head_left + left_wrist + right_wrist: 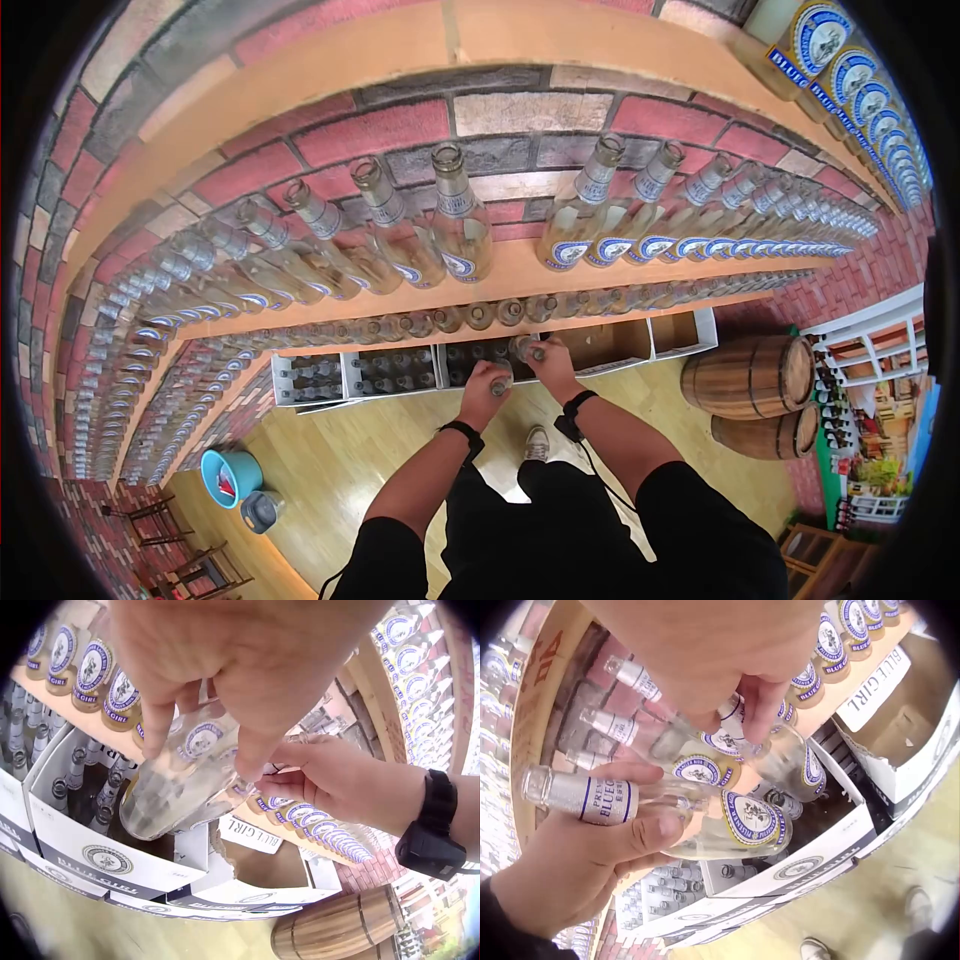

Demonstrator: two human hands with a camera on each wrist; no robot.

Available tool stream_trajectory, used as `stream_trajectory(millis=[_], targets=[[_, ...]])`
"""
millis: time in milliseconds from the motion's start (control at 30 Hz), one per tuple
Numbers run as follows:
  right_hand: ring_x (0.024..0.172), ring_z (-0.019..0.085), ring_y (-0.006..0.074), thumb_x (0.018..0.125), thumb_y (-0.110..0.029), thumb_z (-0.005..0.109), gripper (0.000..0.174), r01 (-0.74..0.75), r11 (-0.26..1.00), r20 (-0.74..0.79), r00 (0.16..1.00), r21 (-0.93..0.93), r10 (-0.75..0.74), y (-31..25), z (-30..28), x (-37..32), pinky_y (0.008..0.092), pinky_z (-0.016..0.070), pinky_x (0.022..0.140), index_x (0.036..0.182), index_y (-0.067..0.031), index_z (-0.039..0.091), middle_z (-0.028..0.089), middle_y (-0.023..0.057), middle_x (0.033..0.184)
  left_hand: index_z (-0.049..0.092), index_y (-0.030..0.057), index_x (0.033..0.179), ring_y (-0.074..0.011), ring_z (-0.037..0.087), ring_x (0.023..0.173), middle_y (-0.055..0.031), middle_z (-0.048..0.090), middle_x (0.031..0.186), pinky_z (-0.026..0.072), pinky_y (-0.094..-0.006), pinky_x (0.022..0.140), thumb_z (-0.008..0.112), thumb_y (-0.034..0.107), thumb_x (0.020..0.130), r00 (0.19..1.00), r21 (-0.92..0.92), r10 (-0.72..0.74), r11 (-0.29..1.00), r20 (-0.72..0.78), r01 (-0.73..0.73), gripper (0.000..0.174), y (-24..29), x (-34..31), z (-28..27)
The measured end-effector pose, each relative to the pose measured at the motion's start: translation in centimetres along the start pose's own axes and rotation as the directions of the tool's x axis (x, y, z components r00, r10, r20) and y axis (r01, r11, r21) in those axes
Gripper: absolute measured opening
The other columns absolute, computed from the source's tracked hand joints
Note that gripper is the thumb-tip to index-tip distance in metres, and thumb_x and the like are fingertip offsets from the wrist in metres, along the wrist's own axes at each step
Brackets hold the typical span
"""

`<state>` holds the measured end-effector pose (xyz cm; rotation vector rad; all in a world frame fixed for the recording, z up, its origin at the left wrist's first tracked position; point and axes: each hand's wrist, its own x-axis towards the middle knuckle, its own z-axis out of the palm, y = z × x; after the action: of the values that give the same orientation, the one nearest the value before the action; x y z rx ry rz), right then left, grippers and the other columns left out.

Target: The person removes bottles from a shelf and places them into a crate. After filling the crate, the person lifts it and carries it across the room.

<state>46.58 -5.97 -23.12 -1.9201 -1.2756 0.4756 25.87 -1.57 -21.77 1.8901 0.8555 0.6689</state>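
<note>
My left hand point(484, 392) grips a clear glass beer bottle point(754, 821) around its neck and shoulder. Its silver neck foil and blue-and-white oval "Blue Girl" label show in the right wrist view. Beside it, my right hand point(552, 364) holds a second clear bottle point(799, 761) by the neck, base tilted down. Both bottles are above a white carton point(112, 847) with several bottle necks point(75, 769) standing inside. In the left wrist view the left hand's bottle point(176, 787) slants over this carton, and the right hand point(330, 772) is just behind.
Bottle-lined shelves point(520, 262) curve along the brick wall ahead. More cartons stand in a row below, some with bottles point(395, 370), one with bare cardboard point(675, 332) showing. Wooden barrels point(750, 375) stand at the right; a blue bucket point(232, 465) is on the floor at left.
</note>
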Motion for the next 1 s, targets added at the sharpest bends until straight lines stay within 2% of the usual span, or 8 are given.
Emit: stream_trajectory(millis=[167,300,500,567,700,800,867,1000], targets=[[0.085,0.066,0.0402,0.078,-0.015,0.08,0.025,-0.074,0.996,0.0,0.997,-0.053,0.074,2.8,4.0,0.0,0.0472,0.0561,0.076,0.102,-0.0103,0.077,0.063,0.0186,0.094,0.071,0.0051,0.106,-0.0353,0.063,0.105,-0.0136,0.061,0.109,0.0539,-0.0405,0.09,0.084,0.0,0.068,1.0,0.034,-0.014,0.999,-0.005,0.014,0.041,-3.5,0.7,1.7],[0.086,0.066,0.0408,0.077,-0.015,0.081,0.027,-0.09,0.992,0.014,0.996,-0.085,0.092,4.7,6.0,-0.3,0.0473,0.0564,0.077,0.103,-0.0088,0.076,0.062,0.0192,0.094,0.072,0.009,0.104,-0.0359,0.063,0.102,-0.0141,0.06,0.105,0.0538,-0.0419,0.089,0.082,0.001,0.066,1.0,0.058,-0.002,0.998,0.004,0.002,0.04,-5.6,1.4,3.1],[0.087,0.067,0.041,0.078,-0.015,0.081,0.029,-0.183,0.975,-0.002,0.983,-0.125,0.184,8.7,9.7,-0.1,0.0474,0.0571,0.079,0.104,-0.0046,0.076,0.064,0.0209,0.096,0.073,0.0087,0.101,-0.0362,0.065,0.1,-0.0143,0.064,0.104,0.0543,-0.0426,0.088,0.084,0.004,0.067,0.992,0.056,-0.117,0.992,0.042,0.114,0.037,-11.0,1.7,5.3],[0.089,0.068,0.0412,0.079,-0.017,0.08,0.028,-0.219,0.96,0.02,0.974,-0.174,0.226,9.7,11.1,0.2,0.0468,0.0578,0.081,0.104,-0.0045,0.076,0.065,0.0212,0.101,0.073,0.0089,0.102,-0.0365,0.066,0.1,-0.0145,0.065,0.104,0.0544,-0.0435,0.089,0.085,0.007,0.068,0.974,0.056,-0.222,0.974,0.042,0.219,0.036,-12.1,2.4,5.9],[0.092,0.069,0.0409,0.078,-0.018,0.081,0.029,-0.318,0.927,-0.008,0.946,-0.197,0.323,12.3,14.2,0.5,0.0467,0.0582,0.083,0.104,-0.0045,0.077,0.068,0.0213,0.104,0.074,0.0092,0.104,-0.0372,0.066,0.101,-0.0152,0.066,0.105,0.0547,-0.044,0.09,0.085,0.01,0.069,0.968,0.118,-0.24,0.966,0.078,0.23,0.036,-14.1,3.6,7.2],[0.094,0.069,0.0409,0.08,-0.016,0.077,0.025,-0.349,0.917,-0.015,0.935,-0.193,0.353,13.2,15.6,0.4,0.0479,0.0578,0.084,0.103,-0.005,0.077,0.071,0.0213,0.101,0.075,0.0065,0.106,-0.0358,0.068,0.1,-0.0157,0.067,0.107,0.056,-0.0421,0.09,0.087,0.012,0.069,0.957,0.118,-0.272,0.958,0.1,0.26,0.039,-16.0,3.6,8.4],[0.097,0.069,0.0409,0.083,-0.014,0.069,0.02,-0.364,0.887,0.03,0.921,-0.284,0.388,13.5,16.1,0.9,0.0482,0.0575,0.086,0.099,-0.0051,0.078,0.073,0.0214,0.098,0.075,0.0068,0.108,-0.037,0.067,0.101,-0.0169,0.067,0.11,0.056,-0.0435,0.091,0.088,0.013,0.07,0.951,0.125,-0.295,0.951,0.095,0.283,0.041,-17.4,3.6,9.3],[0.094,0.07,0.043,0.087,-0.014,0.061,0.02,-0.422,0.873,0.058,0.892,-0.245,0.448,13.7,15.9,2.5,0.0503,0.0578,0.083,0.093,-0.0036,0.077,0.072,0.0237,0.096,0.074,0.0081,0.11,-0.0382,0.067,0.102,-0.0176,0.068,0.111,0.0559,-0.0445,0.092,0.085,0.013,0.071,0.953,0.185,-0.286,0.946,0.096,0.266,0.04,-19.3,3.2,11.0]])
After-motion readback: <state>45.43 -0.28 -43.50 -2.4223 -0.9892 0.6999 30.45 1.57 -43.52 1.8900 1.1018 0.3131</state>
